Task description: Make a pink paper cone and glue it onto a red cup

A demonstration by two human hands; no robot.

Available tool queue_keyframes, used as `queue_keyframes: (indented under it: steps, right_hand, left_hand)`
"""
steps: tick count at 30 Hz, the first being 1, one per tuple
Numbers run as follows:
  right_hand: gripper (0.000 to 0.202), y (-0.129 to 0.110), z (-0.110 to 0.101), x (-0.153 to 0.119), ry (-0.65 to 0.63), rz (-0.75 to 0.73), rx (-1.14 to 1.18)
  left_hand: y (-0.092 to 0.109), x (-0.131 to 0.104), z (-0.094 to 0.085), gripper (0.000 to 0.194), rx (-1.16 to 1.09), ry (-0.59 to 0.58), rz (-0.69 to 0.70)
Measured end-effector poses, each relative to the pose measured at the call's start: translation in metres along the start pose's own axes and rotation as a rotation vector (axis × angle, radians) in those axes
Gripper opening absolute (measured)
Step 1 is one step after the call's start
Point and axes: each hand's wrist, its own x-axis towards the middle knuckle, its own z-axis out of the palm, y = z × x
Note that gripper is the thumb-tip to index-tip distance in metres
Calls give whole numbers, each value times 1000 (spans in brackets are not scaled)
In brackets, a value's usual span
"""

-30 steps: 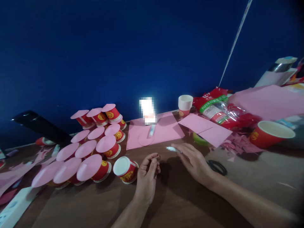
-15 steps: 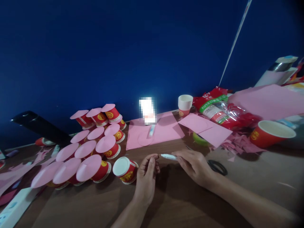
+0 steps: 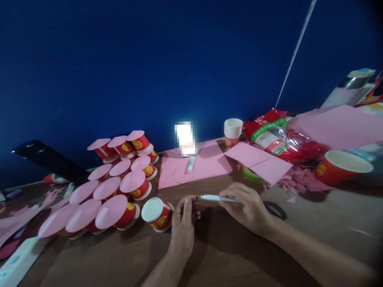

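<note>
My right hand (image 3: 245,205) is closed on a slim white pen (image 3: 214,197), whose tip points left toward my other hand. My left hand (image 3: 184,219) is pinched, with a small dark bit at its fingertips, too small to name. Just left of it an upside-down red paper cup (image 3: 161,219) shows its white base. Rows of red cups topped with pink paper cones (image 3: 111,211) stand further left. Behind my hands lies a pink sheet (image 3: 206,159) bearing a drawn circle, with a white-and-blue tube (image 3: 190,164) on it.
Stacked cups (image 3: 233,131), a red plastic package (image 3: 279,139) and pink sheets (image 3: 272,165) lie at the back right. Paper scraps (image 3: 302,181), a red cup (image 3: 338,169), green tape (image 3: 251,174) and black scissor handles (image 3: 274,210) are nearer. A black bottle (image 3: 50,159) lies left.
My right hand has shifted its hold on the pen, and more of the pen shows. The pen's tip has moved slightly left, nearer the fingertips of my left hand.
</note>
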Motion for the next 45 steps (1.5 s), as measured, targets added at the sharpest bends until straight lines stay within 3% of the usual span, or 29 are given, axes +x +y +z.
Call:
queue_keyframes:
  steps: [14, 23, 30, 45]
  right_hand:
    - [20, 0, -1, 0, -17, -24, 16]
    - [19, 1, -2, 0, -52, -49, -16]
    - [18, 3, 0, 0, -124, -55, -4]
    - [13, -11, 2, 3, -200, 126, 102]
  left_hand:
    - [-2, -1, -2, 32, 103, -4, 59]
    - [5, -7, 1, 28, 349, -71, 166]
    - [7, -7, 2, 27, 393, -119, 181]
    - [4, -6, 3, 29, 386, -133, 150]
